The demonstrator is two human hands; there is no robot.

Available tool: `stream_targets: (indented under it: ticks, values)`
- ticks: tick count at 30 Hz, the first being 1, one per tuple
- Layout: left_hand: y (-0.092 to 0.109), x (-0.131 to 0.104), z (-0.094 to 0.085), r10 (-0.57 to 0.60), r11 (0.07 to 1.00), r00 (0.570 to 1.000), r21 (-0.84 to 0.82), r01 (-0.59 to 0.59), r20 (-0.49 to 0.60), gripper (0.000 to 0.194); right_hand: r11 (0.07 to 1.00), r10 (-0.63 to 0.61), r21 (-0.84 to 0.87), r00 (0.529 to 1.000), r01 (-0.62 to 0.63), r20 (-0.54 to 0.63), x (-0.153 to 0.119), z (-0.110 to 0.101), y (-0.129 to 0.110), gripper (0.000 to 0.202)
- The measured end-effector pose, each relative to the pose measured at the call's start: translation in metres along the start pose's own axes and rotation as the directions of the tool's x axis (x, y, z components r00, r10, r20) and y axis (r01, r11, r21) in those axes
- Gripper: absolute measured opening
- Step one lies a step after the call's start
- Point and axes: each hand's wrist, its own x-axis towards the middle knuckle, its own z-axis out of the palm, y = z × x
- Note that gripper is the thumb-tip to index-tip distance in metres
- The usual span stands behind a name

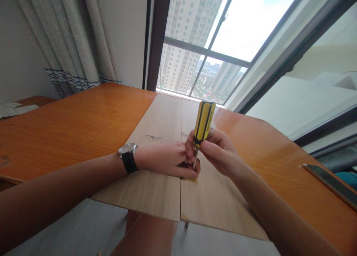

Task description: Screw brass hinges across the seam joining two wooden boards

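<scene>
My right hand (220, 148) is closed around the yellow and black handle of a screwdriver (205, 122), which stands nearly upright, shaft pointing down. My left hand (178, 161) rests on the pale wooden boards (156, 189), its fingers closed around the lower end of the shaft. What these fingers pinch, if anything, is hidden, as is the screwdriver's tip. Just under them, by the seam between the two boards, part of a small brass-coloured metal plate (192, 180) shows. Beyond my left wrist lie a few small screws (153, 137) on the left board.
The boards lie on an orange-brown wooden table (83, 126) and jut past its near edge, above my legs. At the right edge lies a dark, flat phone-like object (329, 183). A window (206, 51) is behind the table, with a curtain (75, 36) at left.
</scene>
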Motion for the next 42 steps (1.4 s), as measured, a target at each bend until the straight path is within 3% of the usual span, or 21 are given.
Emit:
stream_targets:
  ticks: [42]
  values:
    - [0.001, 0.001, -0.0017, -0.023, 0.999, 0.998, -0.022, 0.025, 0.054, 0.016, 0.999, -0.029, 0.041, 0.998, 0.027, 0.054, 0.0, -0.0012, 0.001, 0.02]
